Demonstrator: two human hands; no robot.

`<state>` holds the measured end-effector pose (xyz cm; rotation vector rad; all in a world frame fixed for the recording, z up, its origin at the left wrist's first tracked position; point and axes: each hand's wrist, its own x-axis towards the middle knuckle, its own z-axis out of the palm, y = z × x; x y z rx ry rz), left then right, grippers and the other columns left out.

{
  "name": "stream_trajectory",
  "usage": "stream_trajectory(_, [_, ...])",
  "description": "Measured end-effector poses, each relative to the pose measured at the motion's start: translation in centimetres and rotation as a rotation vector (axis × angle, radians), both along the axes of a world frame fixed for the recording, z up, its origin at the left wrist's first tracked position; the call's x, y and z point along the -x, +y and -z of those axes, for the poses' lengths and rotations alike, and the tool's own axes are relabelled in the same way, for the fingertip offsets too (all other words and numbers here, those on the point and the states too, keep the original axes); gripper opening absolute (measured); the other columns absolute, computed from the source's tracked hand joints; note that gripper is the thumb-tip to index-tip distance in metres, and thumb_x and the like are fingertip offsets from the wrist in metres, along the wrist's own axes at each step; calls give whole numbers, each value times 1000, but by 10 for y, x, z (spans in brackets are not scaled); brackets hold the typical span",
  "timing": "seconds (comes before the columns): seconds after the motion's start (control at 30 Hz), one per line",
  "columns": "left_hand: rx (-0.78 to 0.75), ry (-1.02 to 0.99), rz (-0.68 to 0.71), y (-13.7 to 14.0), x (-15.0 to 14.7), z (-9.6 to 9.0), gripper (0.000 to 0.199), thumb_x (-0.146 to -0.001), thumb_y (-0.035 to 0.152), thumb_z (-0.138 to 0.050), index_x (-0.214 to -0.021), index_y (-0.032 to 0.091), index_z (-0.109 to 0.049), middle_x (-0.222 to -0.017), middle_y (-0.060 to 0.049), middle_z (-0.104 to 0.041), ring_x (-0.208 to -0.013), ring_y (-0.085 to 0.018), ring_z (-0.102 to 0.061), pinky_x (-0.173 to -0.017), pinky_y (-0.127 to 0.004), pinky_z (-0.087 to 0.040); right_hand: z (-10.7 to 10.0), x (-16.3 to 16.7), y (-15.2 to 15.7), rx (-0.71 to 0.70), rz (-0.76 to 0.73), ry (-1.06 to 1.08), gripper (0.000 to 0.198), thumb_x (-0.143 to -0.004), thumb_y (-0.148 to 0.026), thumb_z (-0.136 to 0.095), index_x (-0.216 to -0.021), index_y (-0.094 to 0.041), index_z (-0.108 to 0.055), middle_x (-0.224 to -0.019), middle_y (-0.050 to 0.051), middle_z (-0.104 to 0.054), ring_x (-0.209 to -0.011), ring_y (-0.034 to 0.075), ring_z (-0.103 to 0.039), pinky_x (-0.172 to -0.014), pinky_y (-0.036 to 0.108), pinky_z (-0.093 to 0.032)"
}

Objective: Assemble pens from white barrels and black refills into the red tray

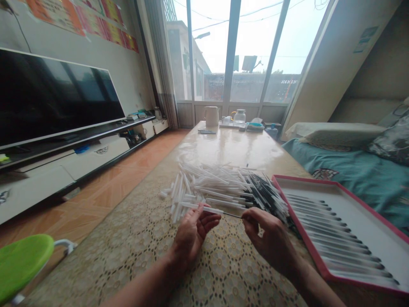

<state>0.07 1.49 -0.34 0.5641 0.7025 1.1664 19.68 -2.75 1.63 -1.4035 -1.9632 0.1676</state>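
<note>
Between the thumb and fingers of my left hand (197, 224) is a translucent white pen barrel (212, 209), held roughly level. My right hand (266, 234) pinches a thin dark pen refill (232, 215), whose other end meets the barrel's right-hand opening. How far it reaches inside, I cannot tell. Just beyond my hands lies a loose heap of white barrels (211, 181). Dark refills (263, 192) are bunched at the heap's right side. To the right, a shallow box with a pink rim (308, 247) holds a row of pale pens with black ends (338, 238).
A patterned cover lies over the long table (153, 247). At its far end stand a pale jug (211, 116) and a glass pitcher (239, 116). A green stool (25, 264) is at the left, and a bed with a teal cover (358, 175) at the right.
</note>
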Motion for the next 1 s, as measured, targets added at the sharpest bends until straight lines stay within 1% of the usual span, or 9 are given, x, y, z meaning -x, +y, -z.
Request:
stream_trajectory(0.13, [1, 25, 92, -5, -2, -1, 12, -81, 21, -62, -86, 11, -64, -72, -7, -71, -66, -15, -68, -64, -23, -53, 3, 7, -2, 63, -32, 98, 19, -90, -31, -43, -95, -20, -59, -63, -2, -56, -53, 12, -50, -55, 23, -38])
stream_trajectory(0.2, [-21, 49, 186, -8, -3, -2, 18, -79, 24, -65, -88, 9, -67, -72, -8, -70, -63, -15, -67, -60, -22, -52, 3, 12, -5, 112, -40, 160, 23, -91, -33, -41, -102, -19, -55, -60, -4, -51, -51, 11, -47, -52, 22, -36])
stream_trajectory(0.3, [-31, 26, 297, -10, -4, -4, 20, -76, 22, -68, -89, 7, -68, -71, -9, -70, -63, -15, -66, -58, -22, -52, -2, 12, -8, 220, -133, 335, 31, -93, -39, -34, -112, -18, -47, -63, -3, -52, -53, 12, -49, -51, 22, -39])
stream_trajectory(0.37, [12, -29, 261, -9, -3, -6, 17, -77, 20, -67, -88, 7, -68, -71, -9, -71, -63, -14, -67, -59, -21, -52, -6, 3, -6, 270, -130, 465, 37, -95, -42, -24, -110, -17, -48, -60, -3, -52, -50, 12, -49, -49, 22, -40])
stream_trajectory(0.4, [44, -61, 208, -8, -2, -7, 14, -78, 18, -66, -88, 8, -68, -72, -8, -71, -63, -12, -67, -60, -19, -52, -7, -4, -4, 273, -80, 492, 39, -95, -42, -21, -104, -17, -51, -58, -3, -52, -48, 12, -48, -47, 22, -39])
stream_trajectory(0.47, [95, -116, 110, -6, 1, -9, 11, -81, 15, -61, -88, 10, -68, -73, -7, -72, -64, -11, -67, -61, -17, -53, -9, -23, 3, 233, 93, 408, 39, -93, -43, -27, -87, -18, -56, -56, -2, -52, -46, 12, -48, -46, 23, -37])
stream_trajectory(0.57, [132, -133, 36, -4, 3, -11, 14, -85, 12, -53, -87, 9, -67, -73, -8, -72, -63, -11, -67, -61, -18, -54, -6, -51, 11, 198, 291, 68, 23, -83, -37, -47, -74, -20, -60, -58, 0, -57, -55, 15, -54, -54, 25, -39])
stream_trajectory(0.73, [123, -95, 27, -5, 1, -10, 16, -86, 13, -51, -87, 9, -67, -73, -8, -72, -63, -12, -67, -63, -19, -54, 6, -67, 12, 354, 278, -246, 12, -74, -26, -51, -72, -23, -62, -71, 0, -63, -68, 17, -59, -58, 25, -37])
stream_trajectory(1.0, [78, 21, 92, -6, 0, -1, 10, -80, 15, -60, -87, 10, -66, -74, -8, -72, -65, -14, -67, -63, -22, -52, 15, -51, 9, 303, 400, -493, 10, -77, -28, -51, -77, -23, -60, -81, 3, -62, -80, 20, -59, -59, 27, -36])
